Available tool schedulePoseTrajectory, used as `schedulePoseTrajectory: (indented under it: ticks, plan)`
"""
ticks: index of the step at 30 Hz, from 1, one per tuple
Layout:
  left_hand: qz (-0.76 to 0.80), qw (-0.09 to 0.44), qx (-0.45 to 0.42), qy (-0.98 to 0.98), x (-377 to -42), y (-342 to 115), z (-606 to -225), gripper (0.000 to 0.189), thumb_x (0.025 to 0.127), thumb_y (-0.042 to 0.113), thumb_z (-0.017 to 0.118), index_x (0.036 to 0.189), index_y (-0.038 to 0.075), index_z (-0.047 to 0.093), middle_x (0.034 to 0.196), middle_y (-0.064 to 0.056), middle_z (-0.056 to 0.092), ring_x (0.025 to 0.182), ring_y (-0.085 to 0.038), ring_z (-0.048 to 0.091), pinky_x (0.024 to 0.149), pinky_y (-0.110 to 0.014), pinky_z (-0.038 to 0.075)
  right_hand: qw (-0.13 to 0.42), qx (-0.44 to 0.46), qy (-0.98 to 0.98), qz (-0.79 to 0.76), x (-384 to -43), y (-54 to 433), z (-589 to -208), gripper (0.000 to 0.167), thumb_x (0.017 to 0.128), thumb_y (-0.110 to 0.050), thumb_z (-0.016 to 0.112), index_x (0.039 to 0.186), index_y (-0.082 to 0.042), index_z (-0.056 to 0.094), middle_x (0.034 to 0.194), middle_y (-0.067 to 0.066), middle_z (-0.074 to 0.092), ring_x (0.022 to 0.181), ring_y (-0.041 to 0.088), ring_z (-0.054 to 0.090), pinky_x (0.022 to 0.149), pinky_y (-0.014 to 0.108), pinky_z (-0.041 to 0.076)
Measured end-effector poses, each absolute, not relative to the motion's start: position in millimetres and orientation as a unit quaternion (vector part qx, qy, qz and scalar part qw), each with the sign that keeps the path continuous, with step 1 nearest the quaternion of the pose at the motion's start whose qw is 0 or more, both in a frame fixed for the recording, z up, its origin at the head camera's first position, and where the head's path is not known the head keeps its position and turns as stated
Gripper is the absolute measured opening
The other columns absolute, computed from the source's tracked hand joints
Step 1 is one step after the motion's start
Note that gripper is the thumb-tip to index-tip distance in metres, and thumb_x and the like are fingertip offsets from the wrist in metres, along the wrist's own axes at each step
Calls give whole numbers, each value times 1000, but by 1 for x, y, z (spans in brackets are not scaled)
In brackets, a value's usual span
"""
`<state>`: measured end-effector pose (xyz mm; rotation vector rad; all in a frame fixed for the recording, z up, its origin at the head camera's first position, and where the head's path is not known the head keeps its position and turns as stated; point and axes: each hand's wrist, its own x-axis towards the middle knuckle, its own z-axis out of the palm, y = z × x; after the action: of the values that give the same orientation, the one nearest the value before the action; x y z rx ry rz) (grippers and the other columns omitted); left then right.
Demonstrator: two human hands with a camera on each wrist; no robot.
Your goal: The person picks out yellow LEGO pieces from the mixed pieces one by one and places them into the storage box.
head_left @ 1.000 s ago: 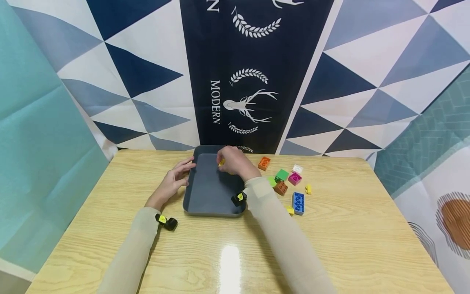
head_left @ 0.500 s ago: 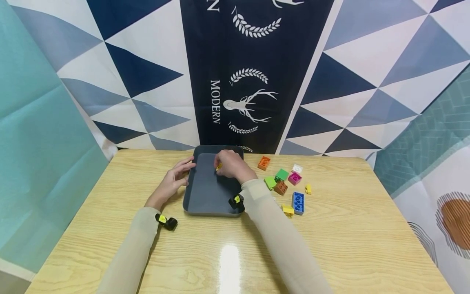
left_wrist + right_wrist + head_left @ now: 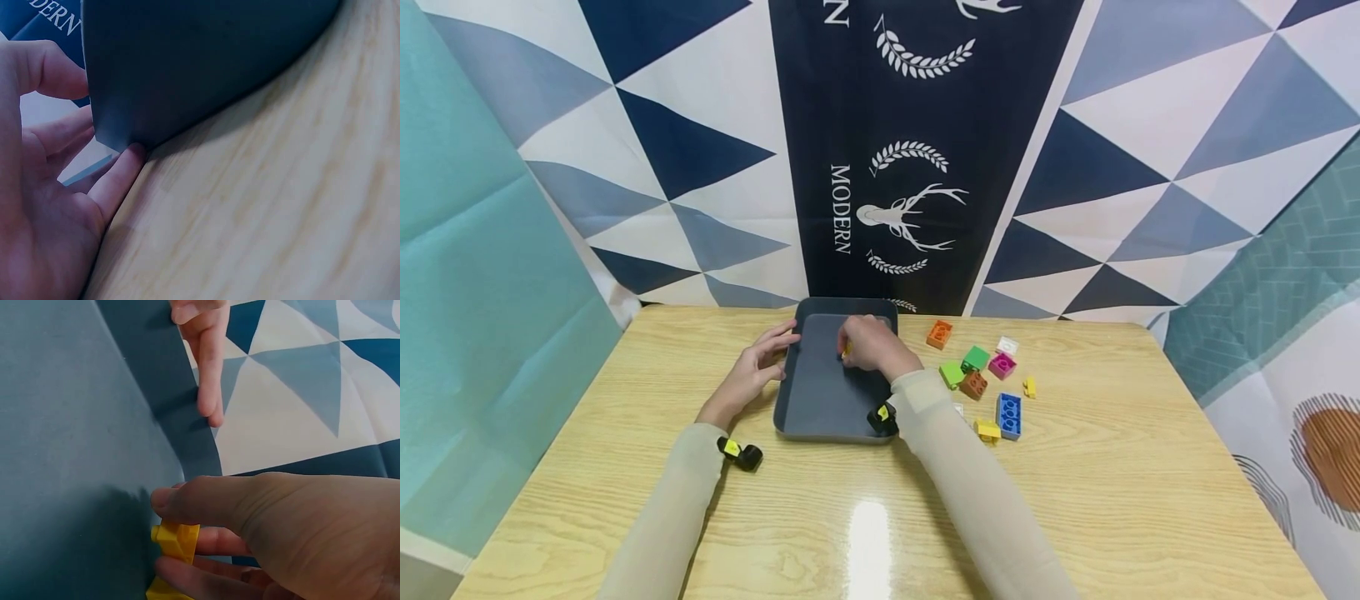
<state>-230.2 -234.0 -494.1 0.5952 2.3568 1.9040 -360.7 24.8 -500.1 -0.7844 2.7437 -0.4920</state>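
My left hand point(image 3: 751, 371) rests at the left side of a dark grey tray point(image 3: 820, 400). Its extended fingers touch the tray's outer wall point(image 3: 187, 69) in the left wrist view. Inside the tray, my right hand point(image 3: 874, 343) pinches a small yellow toy building brick point(image 3: 177, 540) between thumb and fingers, low over the tray floor. More yellow point(image 3: 167, 591) shows below a finger; whether it belongs to the same brick, I cannot tell. The hand covers most of the brick in the head view.
Right of the tray lie several loose bricks: orange point(image 3: 939, 333), green point(image 3: 975, 358), lime point(image 3: 952, 374), brown point(image 3: 973, 384), magenta point(image 3: 1002, 365), white point(image 3: 1007, 345), blue point(image 3: 1010, 415) and yellow point(image 3: 987, 430). A patterned cloth point(image 3: 737, 208) hangs behind the wooden table point(image 3: 775, 517).
My right hand has shifted slightly left and nearer to me within the tray, still pinching the yellow brick. Lime and yellow bricks its sleeve partly covered now show. My left hand stays put.
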Motion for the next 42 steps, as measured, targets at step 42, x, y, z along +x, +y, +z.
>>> schedulePoseTrajectory:
  ticks: [42]
  plan:
    - [616,23,196,762,-231,-233,-496,61,98,-14,53,159,-18,50,186,-27,26,162,-57,39,96,-12,52,118,-259,950,-128,-335,20,-495,17,90,-14,87,84,-26,77,103,-2,74,99,22,67,87,37,58]
